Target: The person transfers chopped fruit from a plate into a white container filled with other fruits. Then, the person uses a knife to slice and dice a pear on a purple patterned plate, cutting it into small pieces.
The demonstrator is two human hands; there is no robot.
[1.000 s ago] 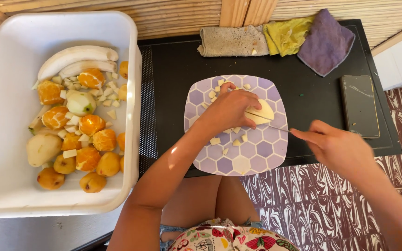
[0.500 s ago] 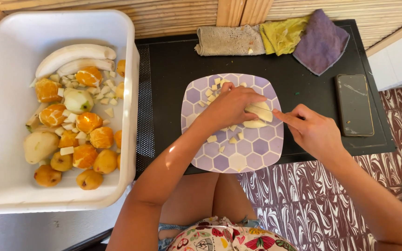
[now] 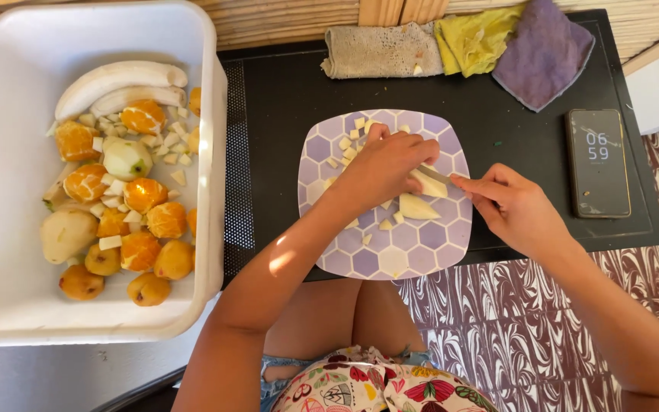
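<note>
Nearest the viewer, the person's knees and a floral garment [image 3: 375, 385] sit at the lower frame edge; the garment is cut off below.

Above these, a plate [image 3: 390, 255] with a purple hexagon pattern rests on the black counter [image 3: 284, 114]. The left hand [image 3: 383, 164] lies over the plate's middle, fingers curled down onto a pale peeled fruit piece [image 3: 429, 183], pressing it against the plate. The hand hides most of that piece. A second wedge [image 3: 417, 207] lies just beside it, uncovered. Small pale cubes [image 3: 345, 143] are scattered on the plate's upper left.

The right hand [image 3: 516, 210] is closed around a knife handle; the handle itself is hidden inside the grip. Only a short length of knife blade [image 3: 438, 175] shows, touching the held fruit piece. The right forearm runs off the frame's lower right corner.

To the left, a white tub [image 3: 215, 152] holds peeled bananas [image 3: 116, 76], peeled oranges [image 3: 143, 118], small yellow fruits [image 3: 146, 290] and cut cubes; its left wall is cropped.

To the right, a phone [image 3: 598, 162] lies flat on the counter.

Farthest back, three folded cloths lie touching: beige [image 3: 379, 49], yellow [image 3: 474, 38], purple [image 3: 547, 49].
</note>
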